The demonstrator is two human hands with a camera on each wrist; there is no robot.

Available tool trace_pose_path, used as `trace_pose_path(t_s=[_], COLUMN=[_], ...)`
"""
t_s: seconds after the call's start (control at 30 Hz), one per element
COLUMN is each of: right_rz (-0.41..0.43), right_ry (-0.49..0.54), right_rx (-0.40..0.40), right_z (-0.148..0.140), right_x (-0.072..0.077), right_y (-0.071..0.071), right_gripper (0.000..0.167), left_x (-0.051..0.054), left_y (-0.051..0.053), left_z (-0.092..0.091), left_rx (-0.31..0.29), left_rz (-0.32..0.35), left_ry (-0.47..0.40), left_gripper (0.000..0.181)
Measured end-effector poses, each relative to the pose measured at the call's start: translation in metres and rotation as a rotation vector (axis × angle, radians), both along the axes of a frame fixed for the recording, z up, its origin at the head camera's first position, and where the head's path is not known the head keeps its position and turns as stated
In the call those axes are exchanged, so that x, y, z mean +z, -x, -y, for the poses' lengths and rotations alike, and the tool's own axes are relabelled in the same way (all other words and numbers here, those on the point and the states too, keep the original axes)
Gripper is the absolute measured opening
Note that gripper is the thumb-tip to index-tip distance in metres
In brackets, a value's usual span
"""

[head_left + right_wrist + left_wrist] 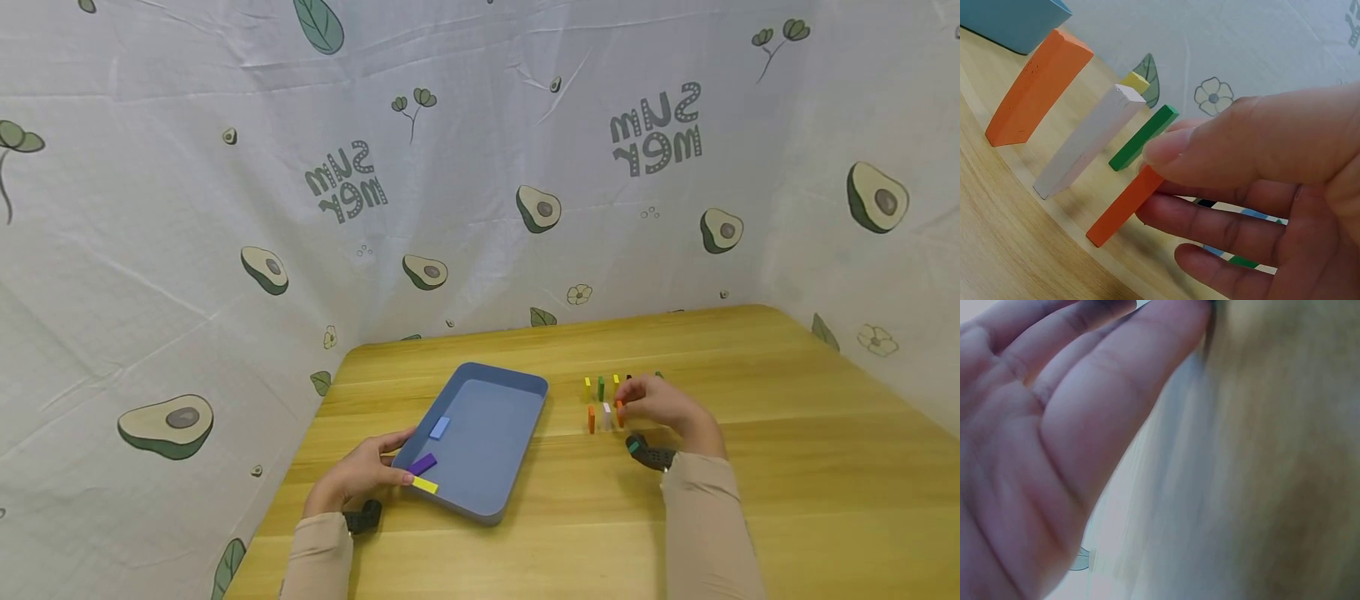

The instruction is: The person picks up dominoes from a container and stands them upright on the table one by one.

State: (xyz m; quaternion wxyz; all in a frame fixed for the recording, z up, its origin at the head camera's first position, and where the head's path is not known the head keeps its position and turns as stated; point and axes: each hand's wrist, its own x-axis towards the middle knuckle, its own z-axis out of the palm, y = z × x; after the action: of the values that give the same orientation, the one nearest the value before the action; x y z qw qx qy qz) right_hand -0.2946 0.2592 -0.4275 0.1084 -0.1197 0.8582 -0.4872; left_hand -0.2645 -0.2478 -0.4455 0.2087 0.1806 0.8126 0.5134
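The left hand (365, 471) grips the near-left corner of the blue tray (495, 417), which contains a yellow block (425, 484), a purple block (423, 464) and a light-blue block (440, 428). Right of the tray, the right hand (660, 402) pinches an upright orange block (1124, 209) beside a white block (607, 416).

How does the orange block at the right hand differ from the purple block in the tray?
Colour: one block is orange, the other purple.
Pose: the orange block is upright; the purple block lies on its side.
Place: the right hand pinches the orange block outside the blue tray; the purple block is inside it.
Shared: both are slim, rectangular blocks.
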Motion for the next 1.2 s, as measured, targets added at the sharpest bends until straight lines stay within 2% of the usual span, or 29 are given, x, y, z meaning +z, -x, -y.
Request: trace_pose_path(t_s=[0.43,0.67,1.03,1.2], right_rz=[0.014,-0.052,-0.109,-0.129], right_ry=[-0.023,-0.074,-0.118,-0.105], right_rx=[0.005,0.047,-0.032,-0.011], right_z=[-0.001,-0.001,0.012,0.031], right_x=[0.0,0.006,0.036,0.049], right_y=[0.001,-0.001,-0.008,-0.006], right_gripper=[0.022,0.027,0.036,0.035], left_x=[0.001,0.002,0.003,0.003], left_y=[-0.001,0.0,-0.002,-0.001], left_z=[0.0,0.0,0.0,0.0], left_rx=[0.011,0.007,0.012,0.019], left_rz=[-0.028,-0.035,-0.018,-0.023], left_ry=[0.042,0.048,0.037,0.042], left_gripper=[0.089,0.089,0.089,0.089])
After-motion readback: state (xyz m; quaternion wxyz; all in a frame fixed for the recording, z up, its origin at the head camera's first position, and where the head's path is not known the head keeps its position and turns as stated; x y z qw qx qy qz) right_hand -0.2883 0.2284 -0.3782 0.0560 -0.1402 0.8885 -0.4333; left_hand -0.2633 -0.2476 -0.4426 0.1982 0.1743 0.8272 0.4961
